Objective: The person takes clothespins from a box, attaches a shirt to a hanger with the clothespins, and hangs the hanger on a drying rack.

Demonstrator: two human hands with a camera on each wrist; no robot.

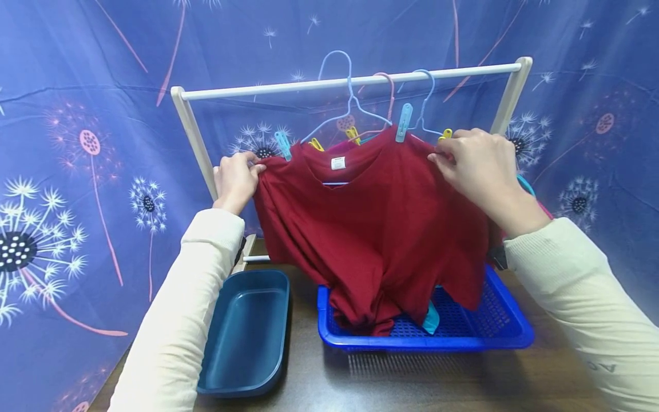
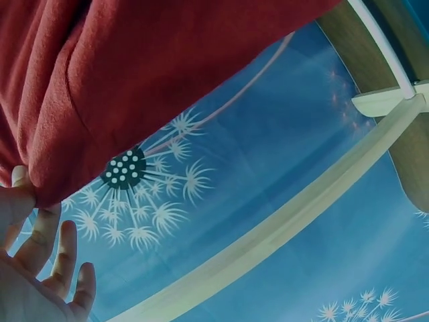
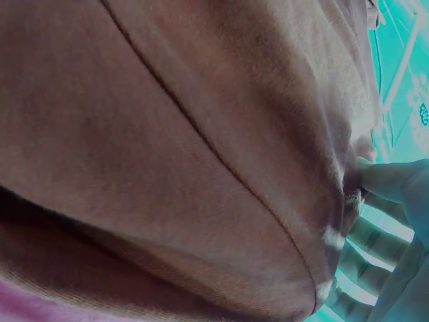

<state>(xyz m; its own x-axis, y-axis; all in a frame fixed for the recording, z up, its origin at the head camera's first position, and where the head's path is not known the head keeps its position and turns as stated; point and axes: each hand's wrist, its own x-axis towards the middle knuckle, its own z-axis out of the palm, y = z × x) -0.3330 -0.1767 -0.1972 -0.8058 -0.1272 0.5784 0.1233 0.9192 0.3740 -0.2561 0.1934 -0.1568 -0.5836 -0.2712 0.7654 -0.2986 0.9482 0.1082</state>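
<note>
A dark red T-shirt [image 1: 355,229] hangs on a light blue hanger [image 1: 352,94] hooked over the white rail. Blue clothespins, one [image 1: 282,145] on the left shoulder and another [image 1: 404,122] on the right, clip the shirt. My left hand [image 1: 235,180] pinches the shirt's left shoulder near the sleeve between thumb and fingertips; the left wrist view shows its other fingers spread. With thumb and fingers my right hand [image 1: 479,163] pinches the right shoulder. The shirt's hem droops into a blue plastic basket [image 1: 427,343].
A wooden-ended drying rack [image 1: 268,88] carries a pink hanger [image 1: 389,100] and another blue hanger [image 1: 426,97] behind the shirt, with yellow clips [image 1: 353,135]. A dark teal tray [image 1: 247,332] stands left of the basket. Teal cloth [image 1: 431,319] shows in the basket. A patterned curtain [image 1: 87,229] hangs behind.
</note>
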